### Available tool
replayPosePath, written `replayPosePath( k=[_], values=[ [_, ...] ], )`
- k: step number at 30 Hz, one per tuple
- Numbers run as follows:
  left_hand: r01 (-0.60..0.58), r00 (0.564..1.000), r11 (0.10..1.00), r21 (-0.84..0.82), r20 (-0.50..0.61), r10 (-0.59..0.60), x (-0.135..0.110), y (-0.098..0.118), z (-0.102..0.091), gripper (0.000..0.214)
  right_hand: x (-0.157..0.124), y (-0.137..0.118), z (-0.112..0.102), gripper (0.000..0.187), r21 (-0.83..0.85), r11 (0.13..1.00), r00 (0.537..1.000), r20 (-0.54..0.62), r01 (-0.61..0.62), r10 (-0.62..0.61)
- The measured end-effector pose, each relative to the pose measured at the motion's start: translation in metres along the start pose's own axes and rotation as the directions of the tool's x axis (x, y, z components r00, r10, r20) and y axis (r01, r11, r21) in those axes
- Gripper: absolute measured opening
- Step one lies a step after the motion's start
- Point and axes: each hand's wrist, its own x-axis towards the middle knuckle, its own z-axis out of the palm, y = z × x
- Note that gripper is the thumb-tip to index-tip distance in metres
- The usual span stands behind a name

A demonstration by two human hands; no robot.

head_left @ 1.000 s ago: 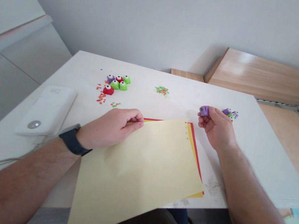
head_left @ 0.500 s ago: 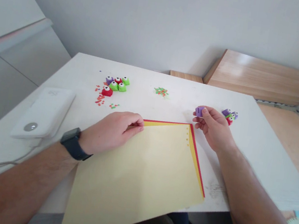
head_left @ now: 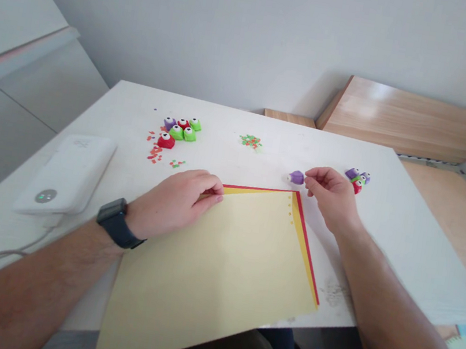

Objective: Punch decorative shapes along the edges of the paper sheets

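My left hand (head_left: 183, 199), a dark watch on its wrist, pinches the far edge of several stacked paper sheets. The pale yellow sheet (head_left: 218, 271) lies on top, with a deeper yellow and a red edge showing beneath. A short row of small punched holes runs near its far right corner. Beyond that corner a purple craft paper punch (head_left: 297, 177) lies on the table. My right hand (head_left: 331, 198) is just right of it, fingers loosely curled and apart, fingertips beside the punch. Whether they touch it I cannot tell.
Red, green and purple punches (head_left: 183, 130) cluster at the left back among paper bits (head_left: 155, 154). More punches (head_left: 359, 180) stand at the right. A confetti pile (head_left: 251, 141) lies at the back middle. A white power bank (head_left: 69, 173) with cables is at the left.
The purple punch, held in my right hand before, is now down on the table beyond the paper's corner. My right fingers have let go of it. My left hand keeps its place.
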Motion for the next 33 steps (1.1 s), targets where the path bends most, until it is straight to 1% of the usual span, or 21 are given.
replayPosePath(
  k=[3,6,8,10,12,15,17,19,21,25,27,33],
  values=[
    [-0.005,1.0,1.0,0.001,-0.001,0.005,0.0,0.0,0.0,0.018,0.002,0.006,-0.002,0.017,-0.179,0.984,1.0,-0.007,0.003,-0.004],
    [0.0,1.0,1.0,0.008,0.003,0.0,0.0,0.0,0.001,0.019,0.0,0.004,-0.003,0.021,-0.298,0.953,0.998,-0.034,0.046,-0.059],
    [0.001,1.0,1.0,0.008,0.003,-0.001,0.0,0.0,0.001,0.019,-0.002,0.001,-0.002,0.028,-0.408,0.908,0.991,-0.046,0.093,-0.123],
    [-0.001,1.0,1.0,0.008,0.004,0.001,0.0,0.0,0.002,0.019,-0.002,-0.001,-0.001,0.035,-0.502,0.852,0.982,-0.018,0.152,-0.186],
    [-0.004,1.0,1.0,0.008,0.01,0.004,0.0,0.0,0.003,0.019,-0.001,0.0,0.001,0.038,-0.55,0.805,0.969,0.037,0.225,-0.245],
    [-0.006,1.0,1.0,0.005,0.014,0.006,0.001,0.0,0.003,0.019,0.003,0.005,0.004,0.033,-0.586,0.753,0.951,0.116,0.299,-0.287],
    [-0.001,1.0,1.0,0.007,0.017,0.001,0.0,0.001,0.003,0.02,0.005,0.007,0.004,0.029,-0.599,0.738,0.949,0.154,0.311,-0.275],
    [0.003,1.0,1.0,0.007,0.025,-0.003,0.0,0.001,0.002,0.021,0.005,0.007,0.003,0.028,-0.592,0.75,0.955,0.171,0.295,-0.241],
    [0.004,0.999,1.0,0.007,0.032,-0.004,0.0,0.002,0.002,0.021,0.004,0.004,0.001,0.027,-0.572,0.778,0.966,0.145,0.26,-0.216],
    [0.016,0.999,1.0,0.007,0.035,-0.016,-0.001,0.003,0.001,0.021,0.0,-0.004,-0.003,0.028,-0.53,0.826,0.975,0.01,0.194,-0.223],
    [0.019,0.999,1.0,0.009,0.036,-0.019,-0.001,0.003,0.001,0.021,-0.002,-0.006,-0.004,0.03,-0.52,0.835,0.973,-0.034,0.177,-0.227],
    [0.005,0.999,1.0,0.021,0.037,-0.006,0.0,0.002,0.002,0.022,-0.002,-0.005,-0.005,0.027,-0.549,0.82,0.979,-0.018,0.161,-0.204]
  ],
)
